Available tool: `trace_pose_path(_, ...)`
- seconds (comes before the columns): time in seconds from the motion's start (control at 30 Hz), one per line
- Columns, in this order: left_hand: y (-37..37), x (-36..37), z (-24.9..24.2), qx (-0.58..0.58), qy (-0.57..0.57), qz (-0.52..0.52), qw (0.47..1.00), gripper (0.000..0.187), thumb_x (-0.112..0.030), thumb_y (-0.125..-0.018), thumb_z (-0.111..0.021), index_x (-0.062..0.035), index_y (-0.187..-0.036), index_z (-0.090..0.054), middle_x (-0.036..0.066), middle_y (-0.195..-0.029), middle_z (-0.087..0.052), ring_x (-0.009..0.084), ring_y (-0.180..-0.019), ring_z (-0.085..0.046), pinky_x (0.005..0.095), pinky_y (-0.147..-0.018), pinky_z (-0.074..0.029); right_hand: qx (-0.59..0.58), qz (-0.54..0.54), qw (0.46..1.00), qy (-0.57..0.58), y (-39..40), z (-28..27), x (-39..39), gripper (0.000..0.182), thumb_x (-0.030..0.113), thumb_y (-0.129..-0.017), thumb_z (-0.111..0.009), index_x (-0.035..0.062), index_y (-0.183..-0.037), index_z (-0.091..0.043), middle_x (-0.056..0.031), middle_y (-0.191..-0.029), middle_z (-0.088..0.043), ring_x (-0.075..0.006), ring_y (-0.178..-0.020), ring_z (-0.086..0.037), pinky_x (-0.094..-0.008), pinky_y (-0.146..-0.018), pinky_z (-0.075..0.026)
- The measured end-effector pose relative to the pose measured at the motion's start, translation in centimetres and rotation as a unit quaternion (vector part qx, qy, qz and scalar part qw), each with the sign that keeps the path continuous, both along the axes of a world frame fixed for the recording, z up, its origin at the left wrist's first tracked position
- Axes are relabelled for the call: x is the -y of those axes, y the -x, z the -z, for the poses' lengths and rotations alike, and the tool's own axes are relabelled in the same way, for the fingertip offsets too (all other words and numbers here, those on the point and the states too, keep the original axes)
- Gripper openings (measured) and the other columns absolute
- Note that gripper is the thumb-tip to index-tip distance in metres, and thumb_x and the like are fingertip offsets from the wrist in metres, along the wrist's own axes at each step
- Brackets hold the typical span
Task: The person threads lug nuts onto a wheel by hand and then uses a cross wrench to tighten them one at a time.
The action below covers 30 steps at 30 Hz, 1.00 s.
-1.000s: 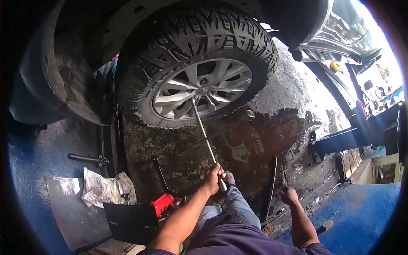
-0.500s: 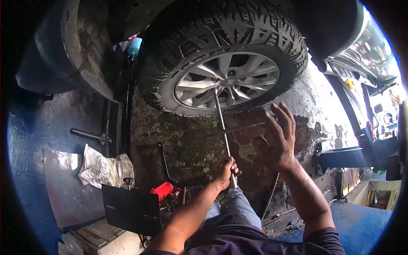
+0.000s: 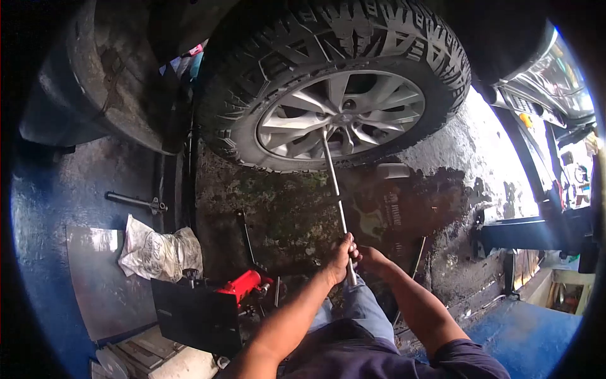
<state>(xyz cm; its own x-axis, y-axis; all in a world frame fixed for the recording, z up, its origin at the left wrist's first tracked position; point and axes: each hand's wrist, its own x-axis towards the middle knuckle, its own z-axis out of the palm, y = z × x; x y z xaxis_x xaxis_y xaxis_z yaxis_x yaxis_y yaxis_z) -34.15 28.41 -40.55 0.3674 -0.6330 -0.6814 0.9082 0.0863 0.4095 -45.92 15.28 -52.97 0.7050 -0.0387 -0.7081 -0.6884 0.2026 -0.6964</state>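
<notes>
My left hand [image 3: 341, 258] is wrapped around the near end of a long metal lug wrench [image 3: 341, 218], above my knees. The shaft runs away from me, and its far end meets the hub area of the silver alloy wheel [image 3: 309, 120]. My right hand [image 3: 374, 259] is right beside my left at the shaft; its fingers are mostly hidden there. Around the rim sits a black tyre [image 3: 246, 126] with chunky tread, tilted upright in front of me.
A red tool [image 3: 243, 284] lies on the left by a black panel [image 3: 196, 316]. Near them are a white sack [image 3: 158, 252] and a metal bar tool [image 3: 136, 202]. A dark fender [image 3: 113, 95] hangs at upper left; a blue beam [image 3: 536, 235] stands right.
My right hand has come down from its raised, spread position beside the wrench's crossbar to my left hand. The crossbar no longer shows clearly across the shaft. My left hand keeps its grip.
</notes>
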Motion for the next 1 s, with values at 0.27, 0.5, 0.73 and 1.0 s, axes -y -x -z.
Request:
trace_pose_path(0.27, -1.1, 0.5, -1.3, -0.03, 0.03, -0.014, 0.999, 0.023, -0.036, -0.097, -0.057, -0.0158, -0.088, -0.052, -0.005, -0.069, -0.044, 0.0109, -0.062, -0.048, 0.0333, -0.066, -0.05, 0.047, 0.287, 0.872, 0.393, 4.6, -14.4, 4.6, 0.04, 0.018, -0.095, -0.059, 0.0016, -0.131, -0.05, -0.0168, -0.105, -0.065, -0.0223, -0.096, -0.061, -0.0354, -0.085, -0.049)
trace_pose_path(0.5, -2.0, 0.1, -1.3, -0.038, 0.036, -0.019, 0.998, 0.021, -0.035, -0.098, -0.057, -0.0152, -0.092, -0.052, -0.005, -0.068, -0.044, 0.0112, -0.062, -0.048, 0.0326, -0.066, -0.049, 0.289, 0.327, 0.713, 0.549, -1.5, -27.0, 7.7, 0.048, 0.029, -0.099, -0.051, 0.0007, -0.137, -0.044, -0.0145, -0.13, -0.052, -0.0223, -0.117, -0.051, -0.0367, -0.098, -0.042)
trace_pose_path(0.73, -2.2, 0.4, -1.8, -0.022, 0.025, -0.018, 0.999, 0.023, -0.035, -0.099, -0.054, -0.0169, -0.086, -0.052, -0.007, -0.067, -0.045, 0.0079, -0.059, -0.047, 0.0303, -0.063, -0.051, 0.406, 0.129, 0.602, 0.676, -7.9, -31.4, 4.5, 0.062, 0.028, -0.082, -0.071, 0.0039, -0.134, -0.048, -0.0188, -0.132, -0.048, -0.0364, -0.125, -0.047, -0.0474, -0.102, -0.04)
trace_pose_path(1.0, -2.4, 0.0, 0.1, -0.018, 0.048, -0.029, 0.998, 0.02, -0.035, -0.099, -0.053, -0.0165, -0.094, -0.054, -0.005, -0.072, -0.049, 0.0078, -0.062, -0.05, 0.0292, -0.062, -0.05, 0.384, -0.104, 0.643, 0.655, -14.6, -29.8, 1.9, 0.065, 0.027, -0.075, -0.075, 0.0078, -0.133, -0.051, -0.0204, -0.142, -0.039, -0.0422, -0.137, -0.031, -0.0558, -0.111, -0.028)
